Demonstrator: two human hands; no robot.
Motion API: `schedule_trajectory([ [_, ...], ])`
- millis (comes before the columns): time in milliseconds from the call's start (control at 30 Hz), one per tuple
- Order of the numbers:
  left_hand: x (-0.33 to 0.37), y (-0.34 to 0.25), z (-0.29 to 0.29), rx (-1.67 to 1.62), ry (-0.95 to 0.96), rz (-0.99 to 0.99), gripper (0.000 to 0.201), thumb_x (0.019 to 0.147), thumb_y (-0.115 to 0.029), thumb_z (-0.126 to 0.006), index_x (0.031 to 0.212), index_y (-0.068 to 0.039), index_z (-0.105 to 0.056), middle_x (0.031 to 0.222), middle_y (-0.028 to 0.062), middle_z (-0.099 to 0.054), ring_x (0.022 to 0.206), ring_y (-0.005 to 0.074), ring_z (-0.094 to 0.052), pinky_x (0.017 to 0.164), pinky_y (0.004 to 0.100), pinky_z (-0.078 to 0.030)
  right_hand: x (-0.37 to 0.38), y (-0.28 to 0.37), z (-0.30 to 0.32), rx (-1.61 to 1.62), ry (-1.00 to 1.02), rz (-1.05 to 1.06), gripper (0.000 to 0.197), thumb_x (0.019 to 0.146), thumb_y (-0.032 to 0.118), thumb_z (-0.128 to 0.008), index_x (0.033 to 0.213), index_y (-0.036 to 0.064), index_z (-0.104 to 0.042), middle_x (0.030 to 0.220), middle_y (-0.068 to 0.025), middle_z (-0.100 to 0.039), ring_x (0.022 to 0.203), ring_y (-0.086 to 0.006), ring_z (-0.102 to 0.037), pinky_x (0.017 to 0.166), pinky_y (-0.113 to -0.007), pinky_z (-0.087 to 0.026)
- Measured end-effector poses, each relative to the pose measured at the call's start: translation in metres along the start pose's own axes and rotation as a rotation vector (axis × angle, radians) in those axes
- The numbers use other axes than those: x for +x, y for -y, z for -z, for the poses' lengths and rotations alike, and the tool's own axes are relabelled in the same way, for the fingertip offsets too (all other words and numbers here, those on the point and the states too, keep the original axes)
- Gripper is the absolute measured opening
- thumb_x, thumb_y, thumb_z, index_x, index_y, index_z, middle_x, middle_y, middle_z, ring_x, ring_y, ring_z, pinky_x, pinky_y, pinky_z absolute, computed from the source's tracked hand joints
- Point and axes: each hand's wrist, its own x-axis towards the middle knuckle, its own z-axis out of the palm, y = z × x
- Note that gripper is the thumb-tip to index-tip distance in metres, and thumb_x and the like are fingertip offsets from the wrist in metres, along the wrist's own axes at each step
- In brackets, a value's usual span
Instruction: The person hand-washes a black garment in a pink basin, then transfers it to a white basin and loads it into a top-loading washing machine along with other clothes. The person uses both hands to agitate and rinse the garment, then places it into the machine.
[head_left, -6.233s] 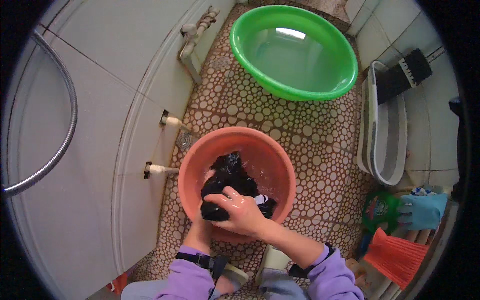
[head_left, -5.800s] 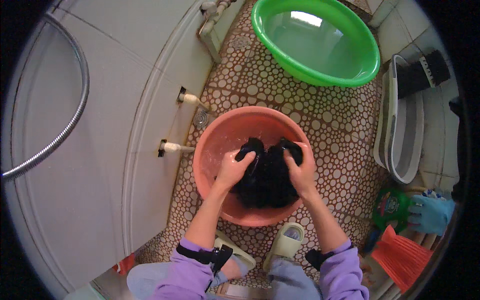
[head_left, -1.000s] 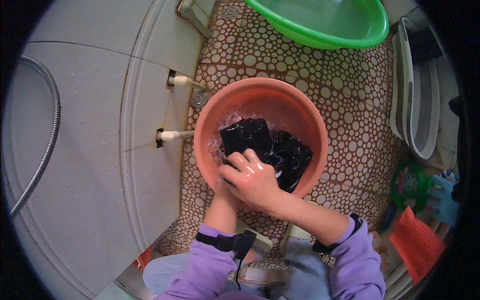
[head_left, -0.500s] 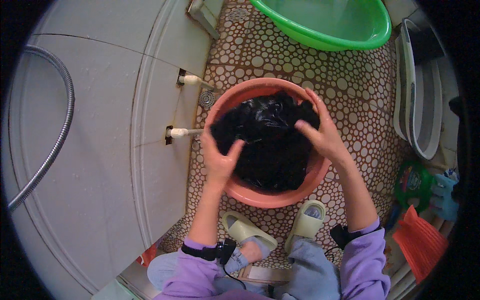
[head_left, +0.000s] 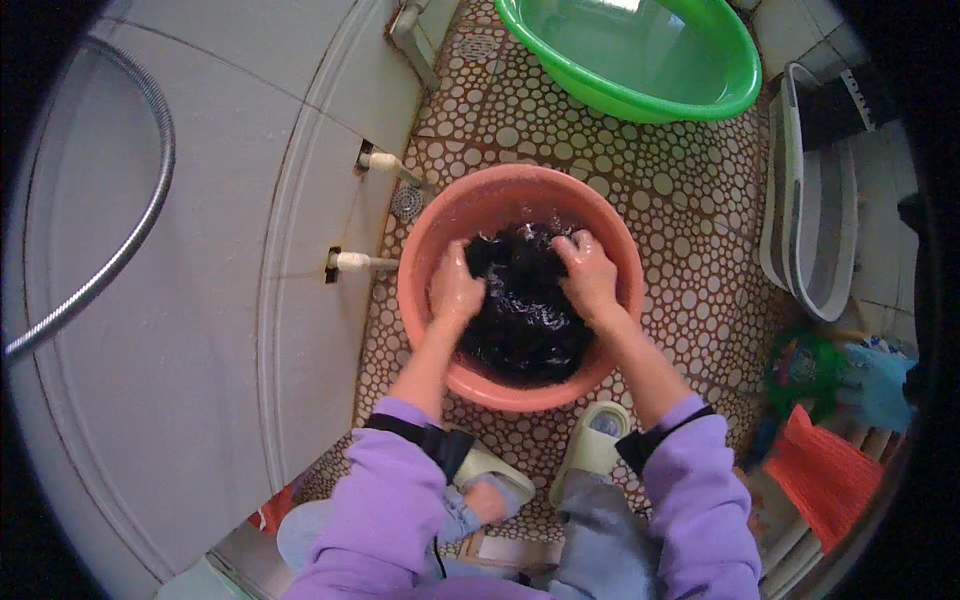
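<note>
Black wet cloth [head_left: 525, 325] lies bunched and glistening in water inside a round pink basin [head_left: 520, 399] on the floor. My left hand [head_left: 457, 287] is down inside the basin, its fingers curled into the cloth's left side. Opposite it, my right hand [head_left: 588, 276] grips the cloth's upper right part, fingertips bent over it. Both hands look wet. What kind of garment the cloth is cannot be made out, and some fingertips are hidden in its folds.
A large green basin [head_left: 650, 107] holding water stands beyond the pink one. On the left are a tiled wall [head_left: 220, 200] with pipe stubs [head_left: 365, 261] and a metal hose [head_left: 165, 150]. At right are a white-grey folding tub [head_left: 800, 220] and a red cloth [head_left: 825, 475].
Both hands have moved inward from the basin's rim and down onto the black cloth, their fingers closing on it. The cloth has sunk lower and drawn together toward the basin's middle.
</note>
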Motion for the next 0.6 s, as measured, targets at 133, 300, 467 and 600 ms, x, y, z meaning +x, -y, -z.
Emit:
schedule_trajectory([
  [133,-0.010,0.000,0.051,-0.479,-0.125,-0.176,0.057,0.068,-0.002,-0.074,0.117,-0.003,-0.046,0.108,0.0107,-0.058,0.103,0.0211,-0.055,0.094,0.0310,-0.042,-0.016,0.007,0.069,0.238,-0.028,-0.139,0.042,0.065,0.000,-0.069,0.103,0.0101,-0.056,0.105,-0.0104,-0.054,0.101,-0.0308,-0.056,0.084,-0.040,-0.048],
  [300,-0.036,-0.042,0.136,-0.776,-0.050,-0.382,0.046,0.075,0.001,-0.071,0.114,-0.005,-0.048,0.106,0.0055,-0.059,0.100,0.0165,-0.056,0.089,0.0310,-0.046,-0.005,0.054,0.155,0.445,-0.266,0.169,0.037,0.066,-0.008,-0.065,0.098,0.0061,-0.053,0.096,-0.0099,-0.051,0.091,-0.0277,-0.053,0.082,-0.034,-0.045],
  [467,-0.072,-0.104,0.236,-0.699,-0.225,-0.524,0.044,0.076,0.007,-0.068,0.112,-0.005,-0.047,0.103,0.0045,-0.059,0.097,0.0150,-0.056,0.089,0.0292,-0.046,-0.001,0.113,0.244,0.579,-0.299,0.226,0.040,0.067,-0.014,-0.064,0.100,0.0032,-0.052,0.098,-0.0075,-0.052,0.097,-0.0196,-0.052,0.090,-0.030,-0.043],
  [600,-0.102,-0.146,0.318,-0.695,-0.328,-0.706,0.040,0.075,0.003,-0.071,0.110,-0.005,-0.052,0.100,0.0038,-0.063,0.094,0.0141,-0.059,0.086,0.0289,-0.048,0.009,0.166,0.311,0.470,-0.448,0.362,0.037,0.071,-0.008,-0.067,0.103,0.0045,-0.054,0.096,-0.0067,-0.059,0.094,-0.0170,-0.057,0.087,-0.028,-0.046],
])
